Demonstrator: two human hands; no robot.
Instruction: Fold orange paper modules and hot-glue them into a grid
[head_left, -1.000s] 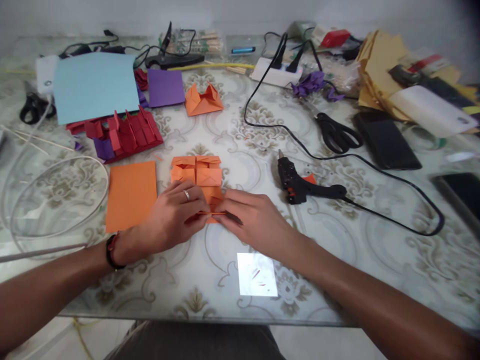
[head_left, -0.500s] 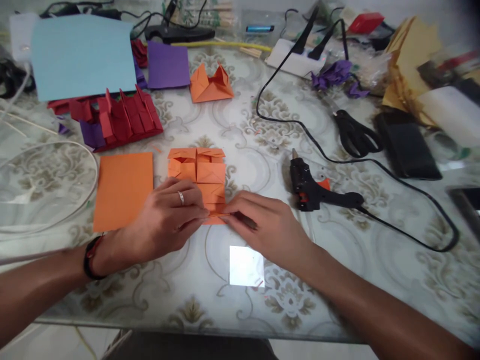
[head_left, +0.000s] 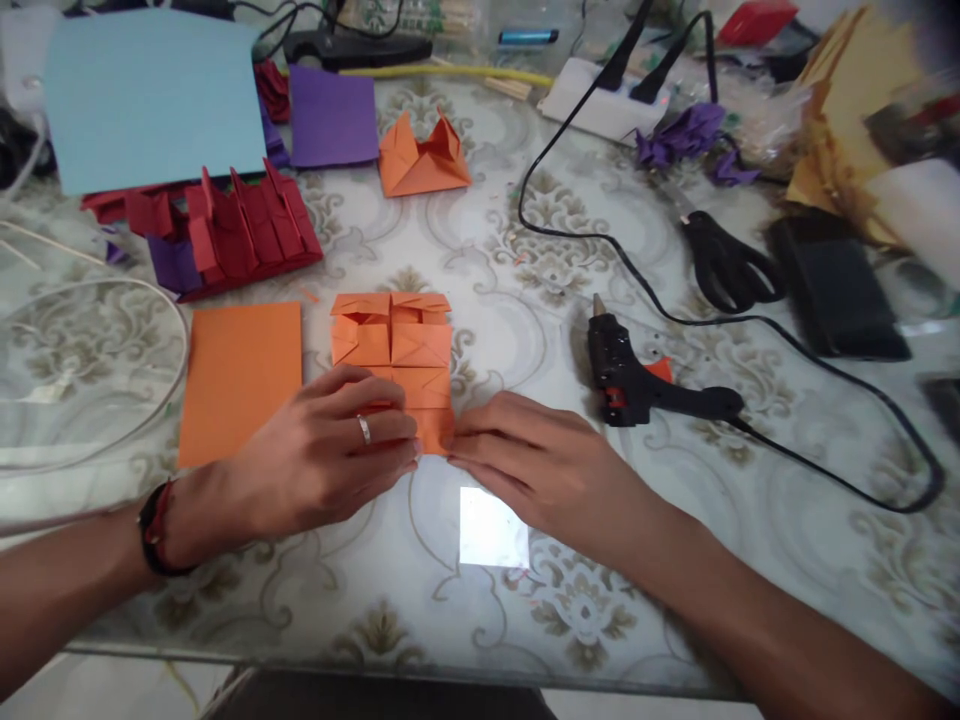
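An orange sheet of folded paper [head_left: 421,345] lies before me, creased into flaps and squares, its lower left part covered by my fingers. My left hand [head_left: 337,440], with a ring and a bracelet, presses on its lower left with the fingertips. At the lower right corner my right hand [head_left: 540,455] pinches the paper's edge between thumb and fingers. A flat orange paper sheet [head_left: 240,375] lies left of the folded one, partly beneath my left forearm and hand. Farther back stands a folded orange paper piece [head_left: 424,165] with raised points.
A black glue gun [head_left: 630,375] with its cord lies to the right, scissors [head_left: 727,260] and a black phone [head_left: 840,285] beyond it. Red folded paper pieces [head_left: 247,225], a purple sheet [head_left: 334,115] and a light blue sheet [head_left: 154,100] sit back left. A power strip [head_left: 600,100] is behind.
The bottom edge of the folded orange paper, lifted between my fingertips before, now lies flatter. My right fingers have come closer together on the corner. The view has shifted slightly.
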